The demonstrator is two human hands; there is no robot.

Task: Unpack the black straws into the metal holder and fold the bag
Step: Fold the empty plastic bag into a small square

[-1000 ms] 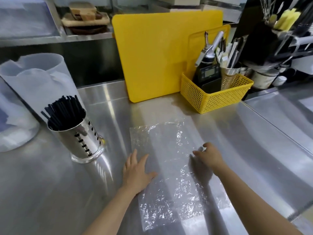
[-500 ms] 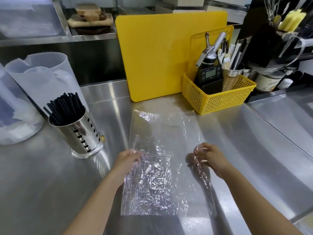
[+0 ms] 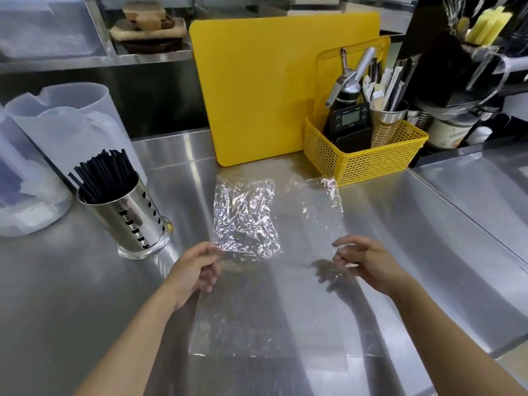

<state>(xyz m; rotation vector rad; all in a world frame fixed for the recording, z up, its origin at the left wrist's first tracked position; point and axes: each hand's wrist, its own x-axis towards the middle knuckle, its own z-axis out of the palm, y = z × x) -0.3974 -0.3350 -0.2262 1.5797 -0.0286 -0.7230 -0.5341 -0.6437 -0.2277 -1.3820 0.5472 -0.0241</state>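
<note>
The clear plastic bag point(image 3: 271, 287) lies stretched out lengthwise on the steel counter point(image 3: 57, 295), its far left part crinkled and shiny. My left hand point(image 3: 194, 270) pinches the bag's left edge about halfway along. My right hand point(image 3: 368, 261) holds the right edge with curled fingers, and plastic shows around the fingertips. The perforated metal holder point(image 3: 134, 218) stands upright to the left of the bag, apart from it. Black straws point(image 3: 103, 175) fill it, leaning left.
A yellow cutting board point(image 3: 271, 90) leans on the back wall behind the bag. A yellow basket point(image 3: 368, 161) with a scale and utensils sits at the bag's far right corner. A translucent plastic jug point(image 3: 65, 121) stands behind the holder. A raised counter seam point(image 3: 457, 212) runs along the right.
My hands went from pressing the bag flat to gripping its two side edges. The bag has been drawn out and now reaches farther away toward the yellow board.
</note>
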